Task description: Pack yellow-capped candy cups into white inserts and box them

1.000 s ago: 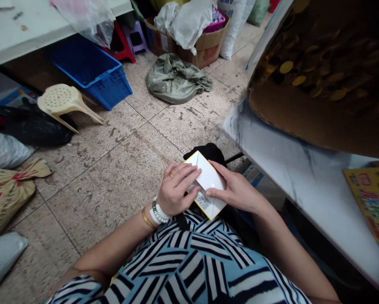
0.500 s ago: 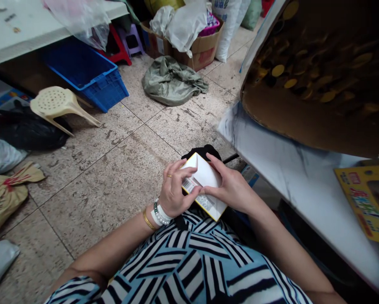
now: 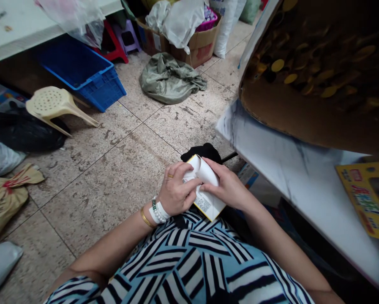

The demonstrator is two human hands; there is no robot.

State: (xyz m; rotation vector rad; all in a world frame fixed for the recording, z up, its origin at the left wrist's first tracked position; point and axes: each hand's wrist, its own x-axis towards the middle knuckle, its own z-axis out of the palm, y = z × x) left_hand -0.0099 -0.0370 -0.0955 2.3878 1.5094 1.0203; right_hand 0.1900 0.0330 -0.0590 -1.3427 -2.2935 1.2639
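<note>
Just above my lap I hold a small cardboard box (image 3: 208, 204), white with yellow edges and fine print on the side facing me. A white flap on it is bent and stands partly raised. My left hand (image 3: 179, 188) is closed on the box's left side, its index finger pressing at the flap. Around the right side, my right hand (image 3: 229, 183) grips the box, with the thumb lying across the white flap. The box's far side and underside are hidden.
To my right, a marble-patterned table (image 3: 271, 147) bears a big carton (image 3: 290, 122) of round yellow pieces and a yellow printed box (image 3: 360, 202). A cream stool (image 3: 51, 101), a blue crate (image 3: 103, 90) and a grey-green sack (image 3: 170, 80) stand or lie on the floor ahead.
My left index finger has moved inward onto the white flap, which now curls up more at its far end. Both hands keep hold of the box. The view has shifted slightly.
</note>
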